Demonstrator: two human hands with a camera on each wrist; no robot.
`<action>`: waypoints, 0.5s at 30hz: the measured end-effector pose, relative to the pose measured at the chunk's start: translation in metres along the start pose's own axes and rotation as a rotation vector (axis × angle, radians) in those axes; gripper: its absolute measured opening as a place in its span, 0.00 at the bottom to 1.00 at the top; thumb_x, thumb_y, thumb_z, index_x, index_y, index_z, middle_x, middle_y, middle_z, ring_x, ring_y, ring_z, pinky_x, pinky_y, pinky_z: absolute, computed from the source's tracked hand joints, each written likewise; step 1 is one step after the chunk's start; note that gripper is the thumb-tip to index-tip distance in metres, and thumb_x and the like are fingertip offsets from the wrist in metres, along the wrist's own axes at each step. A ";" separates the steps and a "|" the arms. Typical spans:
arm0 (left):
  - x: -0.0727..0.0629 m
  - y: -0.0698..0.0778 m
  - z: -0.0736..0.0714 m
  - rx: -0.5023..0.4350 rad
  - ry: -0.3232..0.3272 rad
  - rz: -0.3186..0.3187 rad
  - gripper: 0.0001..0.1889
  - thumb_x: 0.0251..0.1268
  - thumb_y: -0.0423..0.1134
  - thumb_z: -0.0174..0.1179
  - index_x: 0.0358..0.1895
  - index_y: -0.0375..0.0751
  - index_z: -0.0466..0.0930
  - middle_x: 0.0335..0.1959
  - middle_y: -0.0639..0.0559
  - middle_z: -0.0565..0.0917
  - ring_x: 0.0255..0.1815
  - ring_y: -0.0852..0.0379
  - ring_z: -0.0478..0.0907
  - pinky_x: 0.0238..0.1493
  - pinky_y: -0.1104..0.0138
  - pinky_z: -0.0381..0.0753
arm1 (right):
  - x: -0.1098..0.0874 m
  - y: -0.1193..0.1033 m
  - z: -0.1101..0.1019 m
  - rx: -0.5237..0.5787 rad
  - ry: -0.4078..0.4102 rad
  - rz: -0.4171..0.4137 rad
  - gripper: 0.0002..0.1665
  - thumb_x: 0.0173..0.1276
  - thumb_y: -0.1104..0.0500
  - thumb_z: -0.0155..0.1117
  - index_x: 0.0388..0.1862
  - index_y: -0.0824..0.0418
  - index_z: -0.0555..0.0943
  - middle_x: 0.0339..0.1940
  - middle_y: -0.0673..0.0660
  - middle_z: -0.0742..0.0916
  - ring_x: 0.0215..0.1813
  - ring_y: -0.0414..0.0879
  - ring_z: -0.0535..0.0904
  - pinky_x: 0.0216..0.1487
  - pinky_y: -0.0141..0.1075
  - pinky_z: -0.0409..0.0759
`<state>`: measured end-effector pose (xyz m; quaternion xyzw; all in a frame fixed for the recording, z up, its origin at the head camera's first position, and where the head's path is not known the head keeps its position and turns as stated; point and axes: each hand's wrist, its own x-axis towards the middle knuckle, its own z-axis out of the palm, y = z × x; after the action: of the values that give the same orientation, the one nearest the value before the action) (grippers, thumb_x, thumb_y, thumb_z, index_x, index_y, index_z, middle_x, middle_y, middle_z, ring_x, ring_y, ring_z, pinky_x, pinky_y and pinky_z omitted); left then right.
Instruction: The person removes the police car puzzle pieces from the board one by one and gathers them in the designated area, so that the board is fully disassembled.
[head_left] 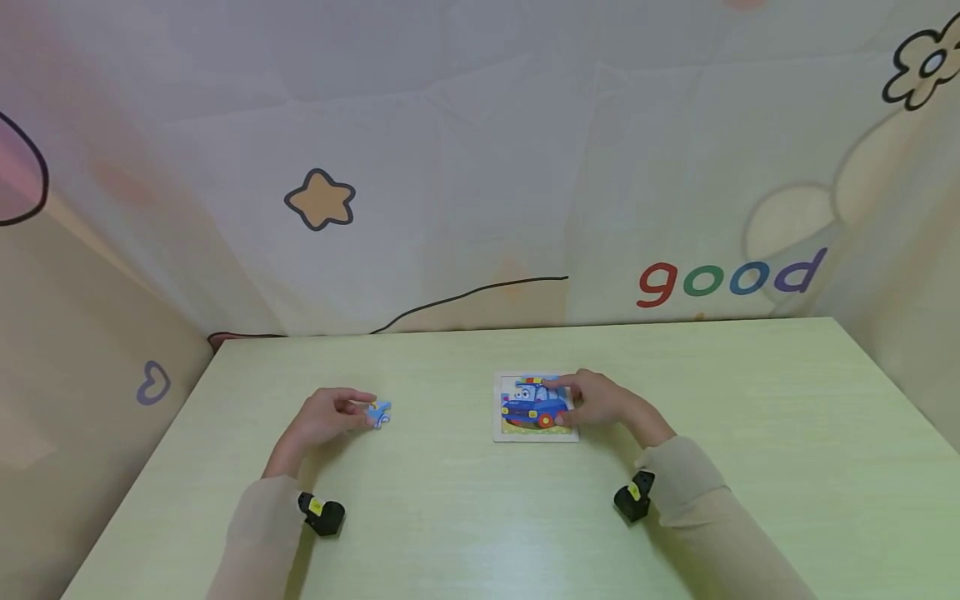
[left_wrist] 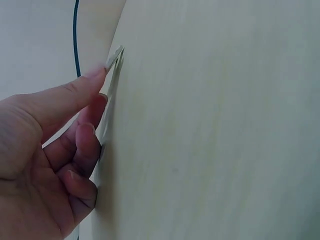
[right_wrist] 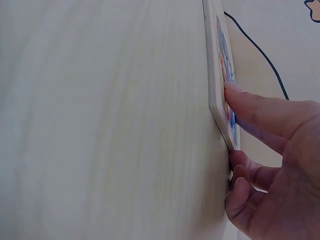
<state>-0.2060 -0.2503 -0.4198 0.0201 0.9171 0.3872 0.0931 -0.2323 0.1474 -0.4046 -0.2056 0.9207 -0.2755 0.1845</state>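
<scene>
My left hand pinches a small blue-and-white jigsaw piece between thumb and fingers, low over the left part of the table. In the left wrist view the piece appears nearly edge-on at the thumb tip, with the other fingers curled beneath. Right of centre lies a square picture puzzle in a pale frame, showing a blue cartoon car with red wheels. On its right side rests my right hand, thumb and forefinger spread over the picture. The right wrist view has the thumb touching the picture, other fingers bent beside the frame's edge.
Pale green table spans the space under both arms. A printed cloth backdrop rises behind its far edge. Each wrist carries a small black camera, the left one and the right one close over the tabletop.
</scene>
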 end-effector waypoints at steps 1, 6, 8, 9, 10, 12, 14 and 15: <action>0.000 0.000 0.000 0.016 0.003 0.006 0.18 0.51 0.39 0.66 0.48 0.38 0.80 0.31 0.50 0.80 0.33 0.56 0.71 0.32 0.68 0.68 | 0.000 0.000 0.000 -0.001 -0.001 0.001 0.32 0.56 0.57 0.67 0.60 0.61 0.72 0.34 0.57 0.71 0.41 0.50 0.65 0.37 0.37 0.64; 0.001 0.001 0.001 0.059 0.006 0.041 0.17 0.52 0.38 0.66 0.46 0.38 0.81 0.29 0.52 0.81 0.32 0.57 0.71 0.35 0.67 0.68 | 0.000 -0.001 0.001 -0.004 -0.002 0.000 0.31 0.57 0.58 0.67 0.60 0.62 0.72 0.34 0.58 0.71 0.41 0.50 0.65 0.38 0.38 0.65; 0.001 0.002 0.001 0.052 0.004 0.038 0.17 0.52 0.38 0.66 0.46 0.38 0.81 0.29 0.52 0.80 0.31 0.57 0.71 0.35 0.66 0.67 | 0.000 0.000 0.001 -0.006 -0.001 -0.003 0.31 0.57 0.58 0.67 0.60 0.62 0.72 0.34 0.58 0.71 0.41 0.50 0.65 0.38 0.38 0.65; 0.001 0.002 0.001 0.047 0.003 0.032 0.17 0.52 0.38 0.66 0.46 0.37 0.81 0.29 0.52 0.80 0.31 0.57 0.70 0.35 0.66 0.67 | 0.000 0.000 0.001 -0.006 0.000 -0.002 0.31 0.57 0.58 0.67 0.60 0.62 0.72 0.34 0.58 0.71 0.41 0.50 0.65 0.38 0.38 0.65; 0.000 0.002 0.001 0.041 0.003 0.028 0.17 0.52 0.38 0.66 0.46 0.37 0.81 0.29 0.52 0.80 0.31 0.57 0.70 0.35 0.67 0.67 | 0.000 0.000 0.001 -0.009 0.001 -0.004 0.31 0.57 0.58 0.67 0.60 0.62 0.72 0.34 0.58 0.71 0.41 0.50 0.65 0.38 0.38 0.65; 0.000 0.002 0.001 0.018 0.003 0.012 0.17 0.52 0.37 0.65 0.47 0.38 0.81 0.30 0.51 0.80 0.31 0.57 0.70 0.33 0.67 0.67 | 0.000 0.001 0.002 -0.013 0.004 -0.010 0.31 0.57 0.57 0.67 0.60 0.62 0.72 0.34 0.57 0.71 0.41 0.50 0.65 0.39 0.39 0.66; 0.000 0.002 0.001 -0.015 0.006 0.005 0.18 0.53 0.37 0.65 0.48 0.37 0.80 0.31 0.50 0.79 0.31 0.56 0.70 0.32 0.67 0.69 | -0.001 0.001 0.002 -0.013 0.009 -0.016 0.32 0.57 0.57 0.67 0.60 0.62 0.72 0.34 0.57 0.71 0.40 0.50 0.65 0.39 0.39 0.66; 0.000 0.001 0.001 -0.034 0.010 0.005 0.18 0.53 0.36 0.65 0.49 0.37 0.80 0.31 0.50 0.79 0.31 0.57 0.70 0.31 0.67 0.70 | -0.001 0.002 0.002 -0.014 0.010 -0.018 0.32 0.57 0.57 0.67 0.61 0.62 0.71 0.34 0.57 0.71 0.40 0.50 0.65 0.39 0.39 0.66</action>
<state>-0.2057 -0.2488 -0.4202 0.0188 0.9107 0.4032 0.0878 -0.2311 0.1484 -0.4069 -0.2139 0.9216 -0.2720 0.1760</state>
